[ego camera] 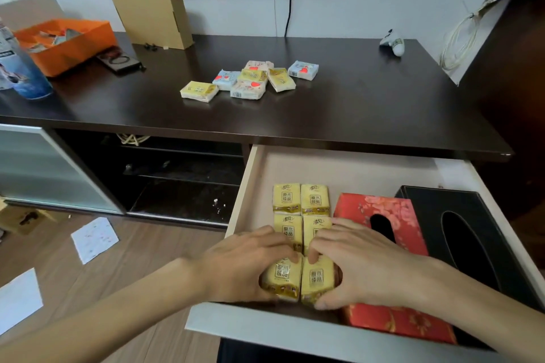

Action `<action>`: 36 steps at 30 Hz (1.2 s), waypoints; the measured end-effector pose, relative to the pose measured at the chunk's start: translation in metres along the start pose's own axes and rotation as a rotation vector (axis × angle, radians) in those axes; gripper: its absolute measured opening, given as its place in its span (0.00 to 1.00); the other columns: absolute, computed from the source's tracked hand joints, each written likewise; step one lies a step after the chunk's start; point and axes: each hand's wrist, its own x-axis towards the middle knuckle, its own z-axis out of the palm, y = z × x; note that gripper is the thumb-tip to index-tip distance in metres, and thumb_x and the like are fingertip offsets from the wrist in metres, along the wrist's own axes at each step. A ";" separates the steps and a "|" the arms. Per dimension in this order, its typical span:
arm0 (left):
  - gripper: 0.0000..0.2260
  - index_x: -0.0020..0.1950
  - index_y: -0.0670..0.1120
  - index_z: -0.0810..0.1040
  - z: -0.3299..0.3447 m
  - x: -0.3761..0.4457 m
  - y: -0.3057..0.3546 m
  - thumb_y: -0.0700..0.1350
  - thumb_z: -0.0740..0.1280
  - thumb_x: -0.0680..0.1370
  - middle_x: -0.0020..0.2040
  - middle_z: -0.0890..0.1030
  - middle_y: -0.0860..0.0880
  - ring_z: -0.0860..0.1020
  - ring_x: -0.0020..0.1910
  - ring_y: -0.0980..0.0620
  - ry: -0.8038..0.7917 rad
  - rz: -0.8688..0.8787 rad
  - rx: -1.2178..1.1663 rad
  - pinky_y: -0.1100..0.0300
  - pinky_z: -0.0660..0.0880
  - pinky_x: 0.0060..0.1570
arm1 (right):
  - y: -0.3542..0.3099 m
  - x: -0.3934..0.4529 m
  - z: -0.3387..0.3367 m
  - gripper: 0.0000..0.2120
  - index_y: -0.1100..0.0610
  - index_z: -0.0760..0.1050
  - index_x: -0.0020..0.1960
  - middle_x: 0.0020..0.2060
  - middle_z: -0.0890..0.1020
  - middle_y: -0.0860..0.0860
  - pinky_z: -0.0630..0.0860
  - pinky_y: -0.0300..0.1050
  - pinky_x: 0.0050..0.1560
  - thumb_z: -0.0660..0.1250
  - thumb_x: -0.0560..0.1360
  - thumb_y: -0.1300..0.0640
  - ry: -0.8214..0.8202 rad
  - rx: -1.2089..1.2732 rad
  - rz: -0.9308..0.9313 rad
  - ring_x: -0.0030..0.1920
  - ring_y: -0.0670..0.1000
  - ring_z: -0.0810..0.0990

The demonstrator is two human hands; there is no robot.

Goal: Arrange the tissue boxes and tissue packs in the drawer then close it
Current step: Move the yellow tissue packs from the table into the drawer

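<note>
The drawer (295,330) stands pulled open at lower right. Inside it, yellow tissue packs (300,199) lie in two columns beside a red floral tissue box (380,209) and a black tissue box (469,230). My left hand (244,262) grips the front left yellow pack (281,272). My right hand (362,262) grips the front right yellow pack (317,277). Both packs sit side by side at the drawer's front. Several more tissue packs (250,79), yellow, blue and white, lie loose on the dark cabinet top (368,103).
An orange box (67,44), a cardboard box (150,9), a blue canister (20,74) and a small dark case (119,60) stand at the back left of the top. A white toy (393,43) lies at the back right. Papers (94,239) lie on the wooden floor.
</note>
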 end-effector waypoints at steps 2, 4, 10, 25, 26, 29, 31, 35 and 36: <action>0.28 0.69 0.57 0.69 0.002 -0.002 0.001 0.64 0.70 0.72 0.68 0.72 0.58 0.70 0.66 0.56 -0.015 0.002 0.032 0.56 0.72 0.63 | 0.001 0.000 -0.004 0.27 0.42 0.73 0.59 0.53 0.72 0.37 0.62 0.39 0.58 0.66 0.69 0.26 -0.015 0.023 0.010 0.55 0.42 0.66; 0.28 0.69 0.56 0.71 0.000 -0.003 0.001 0.64 0.69 0.72 0.69 0.72 0.58 0.70 0.67 0.57 -0.001 0.007 0.010 0.58 0.71 0.65 | 0.002 0.000 -0.010 0.20 0.40 0.73 0.57 0.52 0.73 0.36 0.64 0.39 0.58 0.65 0.72 0.29 0.000 0.067 0.022 0.55 0.39 0.67; 0.26 0.71 0.53 0.72 -0.009 -0.002 -0.005 0.61 0.68 0.76 0.72 0.71 0.56 0.67 0.72 0.58 0.061 -0.031 -0.030 0.56 0.67 0.70 | 0.006 0.009 -0.019 0.29 0.47 0.72 0.71 0.72 0.70 0.43 0.65 0.44 0.68 0.67 0.75 0.35 0.022 -0.017 0.102 0.71 0.44 0.64; 0.36 0.75 0.47 0.67 0.000 0.026 -0.027 0.66 0.67 0.74 0.79 0.64 0.48 0.61 0.78 0.48 -0.091 -0.043 0.296 0.50 0.60 0.75 | -0.007 0.051 -0.002 0.35 0.60 0.79 0.58 0.59 0.80 0.56 0.70 0.51 0.67 0.78 0.64 0.34 -0.251 -0.377 0.162 0.60 0.56 0.79; 0.36 0.75 0.46 0.68 0.000 0.026 -0.026 0.66 0.67 0.74 0.78 0.65 0.48 0.61 0.78 0.48 -0.089 -0.043 0.296 0.50 0.60 0.74 | -0.007 0.051 -0.001 0.35 0.60 0.79 0.57 0.58 0.80 0.55 0.70 0.51 0.66 0.78 0.63 0.34 -0.241 -0.379 0.162 0.59 0.56 0.79; 0.37 0.76 0.47 0.67 0.000 0.026 -0.026 0.66 0.67 0.74 0.79 0.63 0.47 0.59 0.79 0.48 -0.075 -0.049 0.297 0.49 0.60 0.75 | -0.004 0.051 0.000 0.36 0.60 0.78 0.58 0.57 0.80 0.55 0.69 0.52 0.67 0.77 0.64 0.33 -0.223 -0.385 0.163 0.60 0.56 0.78; 0.37 0.76 0.47 0.66 0.002 0.025 -0.027 0.67 0.66 0.74 0.81 0.59 0.47 0.53 0.80 0.48 -0.054 -0.062 0.299 0.48 0.57 0.77 | -0.003 0.050 0.000 0.38 0.60 0.77 0.62 0.60 0.78 0.55 0.67 0.52 0.68 0.76 0.64 0.32 -0.211 -0.405 0.156 0.63 0.57 0.74; 0.39 0.76 0.48 0.67 0.003 0.026 -0.027 0.70 0.65 0.72 0.82 0.55 0.47 0.48 0.81 0.48 -0.013 -0.075 0.308 0.48 0.51 0.77 | -0.001 0.044 -0.007 0.40 0.58 0.78 0.64 0.63 0.75 0.53 0.65 0.53 0.69 0.70 0.67 0.27 -0.127 -0.383 0.147 0.67 0.55 0.70; 0.39 0.76 0.48 0.66 0.001 0.026 -0.028 0.70 0.65 0.72 0.82 0.55 0.47 0.48 0.81 0.48 -0.004 -0.080 0.307 0.48 0.51 0.77 | 0.000 0.043 -0.011 0.40 0.57 0.78 0.64 0.63 0.76 0.52 0.66 0.53 0.68 0.68 0.68 0.26 -0.084 -0.356 0.149 0.66 0.55 0.71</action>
